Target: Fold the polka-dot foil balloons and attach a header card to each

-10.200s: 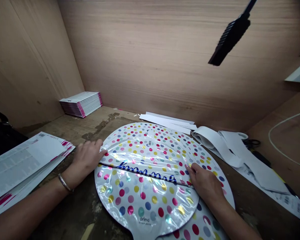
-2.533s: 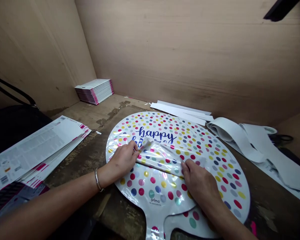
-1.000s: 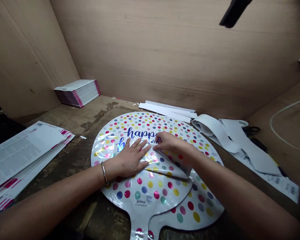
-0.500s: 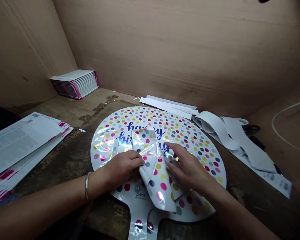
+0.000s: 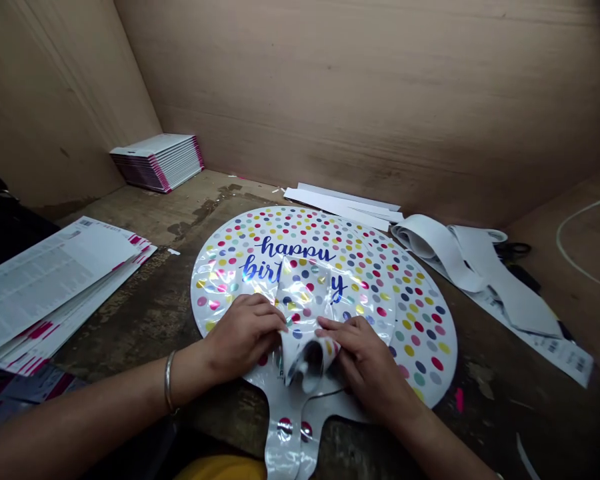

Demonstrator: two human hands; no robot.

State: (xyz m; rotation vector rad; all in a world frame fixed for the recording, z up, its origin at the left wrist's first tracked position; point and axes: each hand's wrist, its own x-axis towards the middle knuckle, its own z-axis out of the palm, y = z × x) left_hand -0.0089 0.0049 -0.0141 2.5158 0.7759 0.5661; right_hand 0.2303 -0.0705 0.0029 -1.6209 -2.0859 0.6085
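Observation:
Flat foil balloons (image 5: 425, 327) with coloured dots and "happy birthday" lettering lie stacked on the table, tails toward me. On top of them is a folded dotted foil balloon (image 5: 305, 283), a narrow strip whose near end curls up into a loop. My left hand (image 5: 247, 337), with a bangle on its wrist, grips the left edge of this strip, fingers closed. My right hand (image 5: 357, 353) pinches the curled end from the right side. Part of the lettering is hidden under the strip.
At left lies a pile of printed cards (image 5: 55, 280); a stack of folded cards (image 5: 157, 163) stands in the back left corner. White paper strips (image 5: 340, 205) are behind the balloons. A label roll (image 5: 430, 247) and black-handled scissors (image 5: 513, 250) lie at right.
My right hand, open beside the strip before, has closed on its near end. The long loose end has been folded up into a curl. My left hand keeps its grip.

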